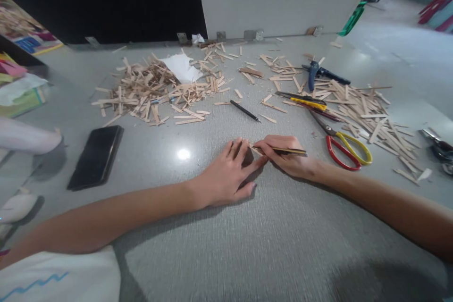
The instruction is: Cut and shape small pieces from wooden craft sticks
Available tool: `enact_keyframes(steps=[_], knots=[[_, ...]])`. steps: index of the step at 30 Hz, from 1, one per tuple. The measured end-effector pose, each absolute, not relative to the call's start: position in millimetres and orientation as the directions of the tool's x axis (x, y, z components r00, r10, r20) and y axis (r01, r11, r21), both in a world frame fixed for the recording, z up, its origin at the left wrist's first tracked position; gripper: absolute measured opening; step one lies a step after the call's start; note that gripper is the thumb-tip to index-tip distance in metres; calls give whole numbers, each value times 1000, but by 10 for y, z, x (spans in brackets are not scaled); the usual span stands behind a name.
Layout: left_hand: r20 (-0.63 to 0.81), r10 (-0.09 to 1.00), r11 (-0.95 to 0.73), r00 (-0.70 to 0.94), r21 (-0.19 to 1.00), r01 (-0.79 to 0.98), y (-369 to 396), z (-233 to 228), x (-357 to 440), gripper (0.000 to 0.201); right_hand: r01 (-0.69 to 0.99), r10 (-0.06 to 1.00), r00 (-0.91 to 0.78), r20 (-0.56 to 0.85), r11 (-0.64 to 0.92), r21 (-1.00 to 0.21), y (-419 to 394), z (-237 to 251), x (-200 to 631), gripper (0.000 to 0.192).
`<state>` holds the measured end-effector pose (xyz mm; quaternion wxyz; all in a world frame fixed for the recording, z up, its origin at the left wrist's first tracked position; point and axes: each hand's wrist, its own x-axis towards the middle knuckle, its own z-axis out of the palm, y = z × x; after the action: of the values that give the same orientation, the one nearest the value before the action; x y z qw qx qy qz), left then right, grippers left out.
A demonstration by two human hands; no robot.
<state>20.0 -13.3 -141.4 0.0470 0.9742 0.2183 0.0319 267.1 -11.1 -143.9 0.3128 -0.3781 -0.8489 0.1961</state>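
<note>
My left hand (230, 174) lies flat on the grey table, fingers spread, pressing down a thin wooden stick (255, 148) whose end shows between my two hands. My right hand (286, 155) is closed around a dark pencil (293, 152) with its tip at the stick by my left fingertips. The part of the stick under my left fingers is hidden.
Heaps of wooden sticks (152, 92) lie at the back left and right (368, 113). A black pen (245, 110), red-and-yellow scissors (345, 146), a yellow cutter (304, 100), blue pliers (314, 74), white paper (182, 68) and a black phone (96, 155) surround them. Another person's sleeve (24, 136) is at left.
</note>
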Motion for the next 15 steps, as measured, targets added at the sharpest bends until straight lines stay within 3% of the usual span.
enact_keyframes(steps=[7, 15], knots=[[33, 429, -900, 903, 100, 424, -126, -1400, 201, 66, 464, 660, -606, 443, 746, -477, -125, -1409, 2714, 37], [22, 431, -900, 902, 86, 428, -131, -1386, 199, 69, 496, 686, -599, 413, 723, -481, -136, -1378, 2721, 40]])
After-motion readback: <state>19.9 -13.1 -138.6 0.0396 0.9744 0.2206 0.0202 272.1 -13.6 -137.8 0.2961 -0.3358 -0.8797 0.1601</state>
